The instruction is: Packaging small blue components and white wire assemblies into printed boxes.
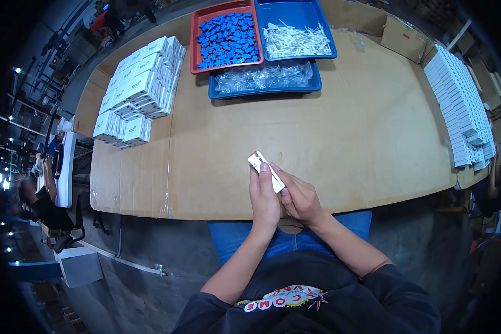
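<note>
A small white box (271,177) is held between my two hands, tilted, above the front part of the cardboard-covered table. My left hand (265,199) closes on its left side, with the thumb lying on its upper face. On the other side my right hand (299,196) grips the box's right edge, fingers bent around it. The box's far end shows small dark marks and what looks like a narrow gap or flap. What lies inside the box, and its underside, are hidden by my hands.
Stacked white boxes (131,86) stand at the left, and a long block of similar boxes (461,106) at the right. At the back are a red tray (194,55) of blue pieces, a blue tray (295,6) of white sticks, and a blue tray (217,94) of clear plastic bags.
</note>
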The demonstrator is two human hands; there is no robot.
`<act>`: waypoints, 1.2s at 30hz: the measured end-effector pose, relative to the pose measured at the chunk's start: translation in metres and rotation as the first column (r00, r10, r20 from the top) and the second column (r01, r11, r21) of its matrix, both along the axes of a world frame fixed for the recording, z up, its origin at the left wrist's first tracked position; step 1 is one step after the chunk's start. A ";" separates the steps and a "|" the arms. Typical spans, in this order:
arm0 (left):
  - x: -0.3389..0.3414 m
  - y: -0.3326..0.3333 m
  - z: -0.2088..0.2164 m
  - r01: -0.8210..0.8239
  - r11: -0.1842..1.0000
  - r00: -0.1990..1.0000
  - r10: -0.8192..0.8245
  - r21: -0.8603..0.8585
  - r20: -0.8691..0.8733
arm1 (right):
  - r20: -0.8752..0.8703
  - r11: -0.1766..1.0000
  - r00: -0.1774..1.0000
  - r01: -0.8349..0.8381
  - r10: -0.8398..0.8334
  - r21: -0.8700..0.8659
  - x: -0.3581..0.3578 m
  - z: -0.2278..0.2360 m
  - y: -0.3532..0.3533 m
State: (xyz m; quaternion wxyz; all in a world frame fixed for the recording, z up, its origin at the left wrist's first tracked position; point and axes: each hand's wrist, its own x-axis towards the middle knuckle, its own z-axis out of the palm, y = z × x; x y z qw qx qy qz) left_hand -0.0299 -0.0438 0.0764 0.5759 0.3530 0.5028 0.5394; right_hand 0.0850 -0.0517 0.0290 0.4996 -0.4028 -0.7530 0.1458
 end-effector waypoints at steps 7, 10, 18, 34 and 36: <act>0.001 -0.001 -0.009 0.013 1.000 1.000 -0.013 0.023 0.021 | -0.009 1.000 1.000 0.021 -0.021 -0.020 0.000 0.004 -0.004; 0.000 -0.001 -0.012 0.020 0.999 0.999 -0.021 0.041 0.029 | -0.024 0.999 1.000 0.015 -0.016 -0.048 0.002 0.005 -0.005; -0.022 0.013 -0.013 0.154 0.980 0.982 -0.166 0.124 0.093 | -0.270 0.919 0.944 -0.268 0.190 -0.290 0.023 0.029 0.000; -0.015 0.005 -0.015 0.316 0.939 0.936 -0.333 0.137 0.117 | -0.518 0.748 0.846 -0.262 -0.125 -0.610 0.017 0.041 -0.003; -0.011 0.006 -0.020 0.208 0.974 0.973 -0.215 0.093 0.077 | -0.302 0.850 0.952 -0.121 -0.047 -0.513 0.012 0.037 -0.004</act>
